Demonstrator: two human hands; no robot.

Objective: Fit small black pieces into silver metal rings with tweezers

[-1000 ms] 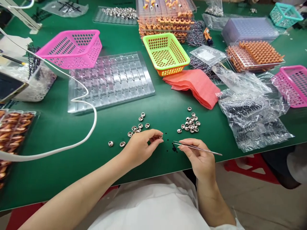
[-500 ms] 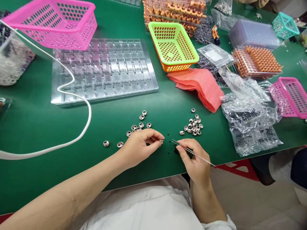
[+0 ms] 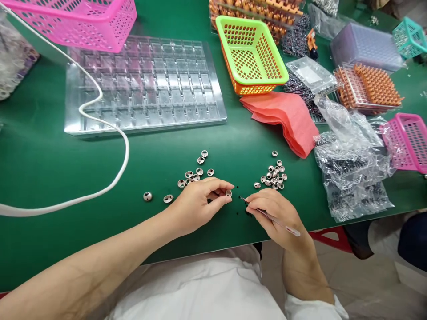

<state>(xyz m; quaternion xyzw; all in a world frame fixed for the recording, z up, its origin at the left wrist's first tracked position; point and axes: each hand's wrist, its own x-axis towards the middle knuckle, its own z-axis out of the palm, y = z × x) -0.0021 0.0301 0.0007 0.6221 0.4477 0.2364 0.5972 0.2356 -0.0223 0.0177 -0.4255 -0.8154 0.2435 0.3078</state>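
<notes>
Between the thumb and fingers of my left hand point(image 3: 200, 202) is a small metal ring point(image 3: 228, 193), its opening showing. My right hand point(image 3: 278, 215) grips metal tweezers point(image 3: 273, 218), whose tips lie just right of the ring, apart from it. A tiny dark speck shows at the tips. Small black pieces point(image 3: 248, 210) lie on the green table under and beside my right fingers. Several metal rings point(image 3: 196, 177) are spread beyond my left hand, and another cluster of rings point(image 3: 274, 181) sits beyond my right hand.
Behind the hands lies a clear compartment tray point(image 3: 150, 84), crossed by a white cable point(image 3: 125, 151). Green and orange baskets point(image 3: 251, 55) stand beside a red cloth point(image 3: 287, 118). Plastic bags point(image 3: 353, 164) and a pink basket point(image 3: 408, 140) are at the right. The table's front edge point(image 3: 207, 252) runs below my hands.
My left hand has turned the ring so its opening shows. My right hand has rolled over, bringing the tweezers lower and their tips together. The whole view has shifted slightly.
</notes>
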